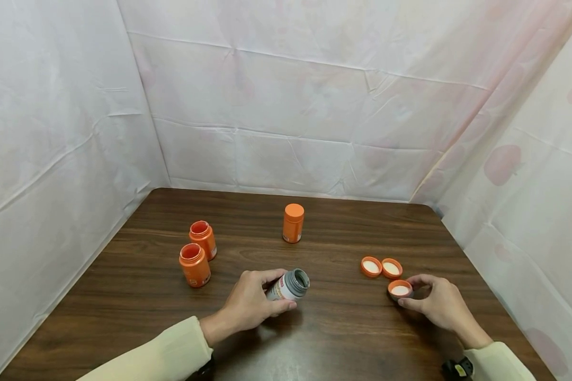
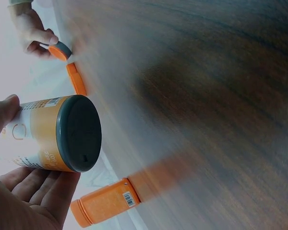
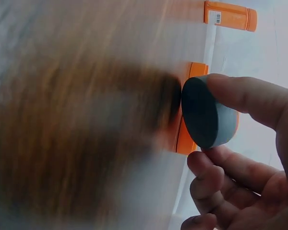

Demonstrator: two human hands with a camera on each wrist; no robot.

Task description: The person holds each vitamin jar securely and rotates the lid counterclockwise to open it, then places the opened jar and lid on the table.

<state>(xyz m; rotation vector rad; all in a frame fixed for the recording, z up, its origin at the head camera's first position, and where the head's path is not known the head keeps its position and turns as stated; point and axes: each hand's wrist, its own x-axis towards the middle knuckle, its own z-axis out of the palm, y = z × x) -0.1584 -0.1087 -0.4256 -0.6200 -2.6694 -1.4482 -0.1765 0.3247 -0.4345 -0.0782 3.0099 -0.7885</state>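
In the head view my left hand (image 1: 250,299) grips a grey bottle (image 1: 286,286) with a white label, tilted, its uncapped mouth facing up and right. The left wrist view shows the bottle's dark base (image 2: 80,134) and orange-and-white label above the table. My right hand (image 1: 440,304) pinches a dark grey cap (image 3: 201,112) between thumb and fingers, low over the table at the right. The cap's inside faces up, with an orange rim and white liner (image 1: 400,290). Just beyond it lie two orange caps, a left one (image 1: 371,266) and a right one (image 1: 392,268), white insides up.
Two uncapped orange bottles, a nearer one (image 1: 195,265) and a farther one (image 1: 203,239), stand at the left. A capped orange bottle (image 1: 293,223) stands upright at the back middle. White sheets (image 1: 286,106) enclose the back and sides of the brown wooden table (image 1: 333,338).
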